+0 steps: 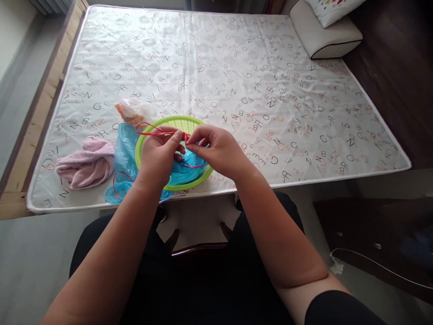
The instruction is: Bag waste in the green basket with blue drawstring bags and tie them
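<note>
My left hand point(158, 151) pinches a thin red cord point(149, 133) between thumb and fingers, and a loop of it sticks out to the left. Close beside it, my right hand point(221, 149) grips the same cord with thumb and forefinger, where it looks knotted or twisted. Both hands are above a lime-green plastic basket point(169, 121) with slatted sides. Inside the basket lies a blue plastic bag point(184, 175), partly hidden by my hands. More red cord trails over the bag and past the basket's front rim.
Left of the basket are a crumpled blue plastic bag point(125, 146), a pink towel point(89, 164) and a clear bag with orange print point(131, 113). All rest on a letter-printed mattress point(270, 113). A white cushion block point(321, 34) sits at the far right corner.
</note>
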### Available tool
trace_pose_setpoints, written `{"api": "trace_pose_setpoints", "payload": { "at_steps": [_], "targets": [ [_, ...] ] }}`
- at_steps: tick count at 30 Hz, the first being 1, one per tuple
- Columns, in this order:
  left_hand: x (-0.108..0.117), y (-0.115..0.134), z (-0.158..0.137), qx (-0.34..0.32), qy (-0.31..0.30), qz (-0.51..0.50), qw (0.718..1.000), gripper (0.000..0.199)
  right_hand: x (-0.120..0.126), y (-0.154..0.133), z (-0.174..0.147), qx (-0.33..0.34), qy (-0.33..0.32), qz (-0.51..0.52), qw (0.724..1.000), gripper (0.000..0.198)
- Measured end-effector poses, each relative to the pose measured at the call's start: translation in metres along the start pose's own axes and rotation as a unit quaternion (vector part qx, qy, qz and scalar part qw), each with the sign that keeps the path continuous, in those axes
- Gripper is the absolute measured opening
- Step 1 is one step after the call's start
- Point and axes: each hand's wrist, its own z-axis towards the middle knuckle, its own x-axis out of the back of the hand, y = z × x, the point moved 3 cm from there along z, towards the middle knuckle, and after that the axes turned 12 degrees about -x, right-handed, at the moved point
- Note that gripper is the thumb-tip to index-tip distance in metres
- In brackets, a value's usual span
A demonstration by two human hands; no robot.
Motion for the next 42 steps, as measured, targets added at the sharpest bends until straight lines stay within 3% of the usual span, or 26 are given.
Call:
{"api": "trace_pose_setpoints", "payload": {
  "at_steps": [5, 10, 13, 17, 22, 27, 32, 38, 42],
  "targets": [
    [0.001, -0.002, -0.001, 0.003, -0.021, -0.003, 1.0, 0.034, -0.005, 0.001, 0.003, 0.119, 0.077, -0.179, 0.973, 0.014],
    [0.0, -0.004, -0.001, -0.004, -0.064, 0.005, 0.998, 0.038, -0.005, 0.007, 0.008, 0.119, 0.117, -0.21, 0.963, 0.021],
    [-0.001, -0.002, -0.002, -0.015, -0.089, 0.009, 0.996, 0.034, -0.001, 0.011, 0.009, 0.078, 0.1, -0.149, 0.981, 0.022],
    [-0.003, 0.002, -0.003, -0.032, -0.108, 0.031, 0.993, 0.023, 0.001, 0.017, 0.008, -0.012, 0.009, -0.024, 1.0, 0.028],
    [-0.001, 0.004, -0.007, -0.062, -0.114, 0.087, 0.988, 0.017, 0.0, 0.026, 0.009, -0.114, -0.074, 0.079, 0.988, 0.029],
    [0.002, 0.004, -0.009, -0.107, -0.12, 0.102, 0.982, 0.013, 0.003, 0.031, 0.014, -0.127, -0.107, 0.184, 0.969, 0.031],
    [0.003, 0.011, -0.01, -0.152, -0.123, 0.098, 0.976, 0.01, 0.003, 0.036, 0.018, -0.138, -0.077, 0.276, 0.948, 0.022],
    [0.004, 0.009, -0.01, -0.166, -0.117, 0.136, 0.97, 0.008, -0.001, 0.048, 0.029, -0.144, 0.009, 0.311, 0.939, 0.043],
    [0.009, 0.0, -0.007, -0.183, -0.097, 0.174, 0.963, 0.009, 0.011, 0.055, 0.033, -0.124, 0.076, 0.331, 0.932, 0.044]
  ]
}}
